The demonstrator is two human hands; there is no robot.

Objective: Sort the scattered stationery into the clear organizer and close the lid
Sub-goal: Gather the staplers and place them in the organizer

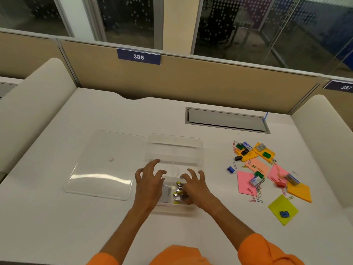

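Note:
The clear organizer [174,148] sits mid-desk with its lid [104,165] lying flat to its left. My left hand [150,185] hovers over the near-left compartment, fingers spread, holding nothing. My right hand [196,186] is over the near compartments, fingers apart, its thumb touching yellow-and-silver binder clips [179,192] lying inside. A grey flat item [165,194] lies in the compartment under my left hand. To the right lies scattered stationery: sticky note pads [245,181], paper clips [256,197], staple boxes [255,180], small coloured clips [230,169].
A recessed cable tray [227,119] is set in the desk behind the organizer. A beige partition [191,81] bounds the far edge, padded dividers stand at both sides. A yellow pad with a blue clip [283,209] lies near the right front.

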